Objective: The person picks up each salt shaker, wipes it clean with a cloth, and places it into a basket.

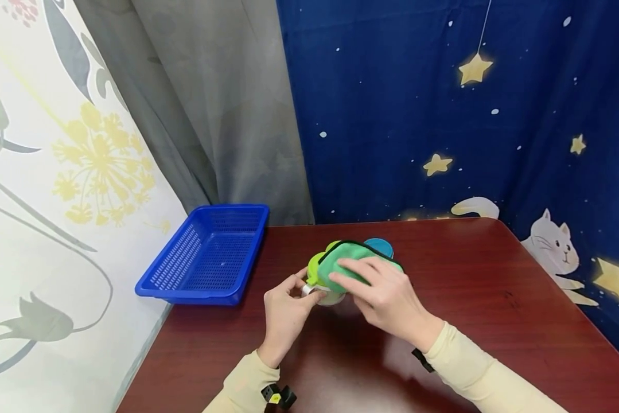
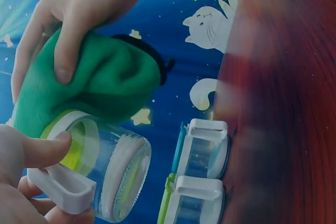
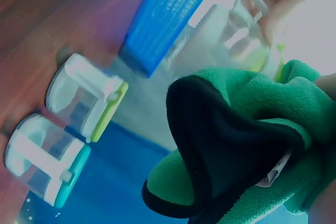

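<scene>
My left hand (image 1: 287,307) grips a small clear jar (image 2: 123,174) by its white handle, the jar tilted and raised off the table. Its lid is lime green. A green fleecy cloth with black edging (image 2: 113,80) lies against the lid, held by my right hand (image 1: 386,295) with the thumb on one side and fingers on the other. The right wrist view shows the cloth folded, its dark inner side and a white tag exposed. Behind my hands stand two similar jars, one with a blue lid (image 3: 73,174), the other with a lime lid (image 3: 110,111).
A blue perforated basket (image 1: 252,252) stands at the table's back left, beside the wall. The dark red table (image 1: 474,275) stretches to the right of my hands. A grey curtain (image 1: 247,115) and a starry blue curtain (image 1: 386,115) hang behind it.
</scene>
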`<state>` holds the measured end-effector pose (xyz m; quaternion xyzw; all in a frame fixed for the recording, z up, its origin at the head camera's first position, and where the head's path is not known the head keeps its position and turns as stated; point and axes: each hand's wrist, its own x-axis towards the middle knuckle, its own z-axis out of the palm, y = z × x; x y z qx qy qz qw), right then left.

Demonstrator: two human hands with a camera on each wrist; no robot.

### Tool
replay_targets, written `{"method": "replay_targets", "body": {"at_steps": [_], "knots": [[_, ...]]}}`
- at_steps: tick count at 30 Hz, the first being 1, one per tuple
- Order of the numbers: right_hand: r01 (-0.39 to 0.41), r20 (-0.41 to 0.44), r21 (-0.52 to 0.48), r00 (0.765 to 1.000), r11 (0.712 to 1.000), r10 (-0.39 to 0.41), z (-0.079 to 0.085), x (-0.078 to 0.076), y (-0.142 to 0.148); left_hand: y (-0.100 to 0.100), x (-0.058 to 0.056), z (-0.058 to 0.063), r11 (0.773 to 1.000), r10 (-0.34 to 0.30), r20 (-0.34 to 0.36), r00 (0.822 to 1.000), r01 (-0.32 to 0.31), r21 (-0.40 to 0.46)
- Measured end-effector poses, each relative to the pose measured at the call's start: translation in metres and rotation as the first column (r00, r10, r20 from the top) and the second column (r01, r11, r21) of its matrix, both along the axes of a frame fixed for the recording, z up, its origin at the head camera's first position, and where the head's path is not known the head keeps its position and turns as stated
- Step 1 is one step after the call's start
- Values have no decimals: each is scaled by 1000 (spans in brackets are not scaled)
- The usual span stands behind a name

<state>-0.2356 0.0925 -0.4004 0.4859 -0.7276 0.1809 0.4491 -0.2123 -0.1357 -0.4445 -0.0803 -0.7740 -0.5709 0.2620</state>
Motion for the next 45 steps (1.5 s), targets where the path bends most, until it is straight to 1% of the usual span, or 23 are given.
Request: {"method": "replay_targets", "body": {"at_steps": [4,10,14,18,22,27,31,33,37,41,43,45], "knots": [[14,-7,56,1000,998,-14,-2,4,-6,2,3,2,1000,12,8,1000,-12,-25],[43,-3,73,999,996,-43,-3,0,-5,0,6,2,1000,9,6,1000,-9,-25],[95,35,79,995,992,-98,-6,-11,4,-1,7,1,1000,2,-20,1000,-2,-14],[156,86,82,983,984,-163,-9,-24,15,-1,8,1,1000,-9,-28,1000,8,-20],[173,105,83,978,981,-181,-12,-29,19,0,9,1,1000,-13,-18,1000,12,-24],[174,107,86,977,981,-183,-13,-30,19,-1,9,1,999,-8,-21,1000,7,-31],[157,103,84,981,984,-165,-12,-29,17,-1,7,2,1000,-9,-13,1000,9,-28],[137,105,76,984,988,-145,-11,-27,15,0,7,1,1000,-6,-10,1000,6,-29],[57,96,58,993,997,-62,-9,-17,4,2,5,-1,999,-7,-12,1000,6,-31],[-32,47,60,998,998,29,-6,-7,-9,5,4,-5,999,-17,-9,1000,17,-40],[-52,32,64,998,997,50,-5,-4,-13,6,4,-7,999,-23,-10,1000,22,-43],[-56,29,65,998,996,54,-4,-2,-14,8,4,-9,998,-25,-21,999,24,-52]]}}
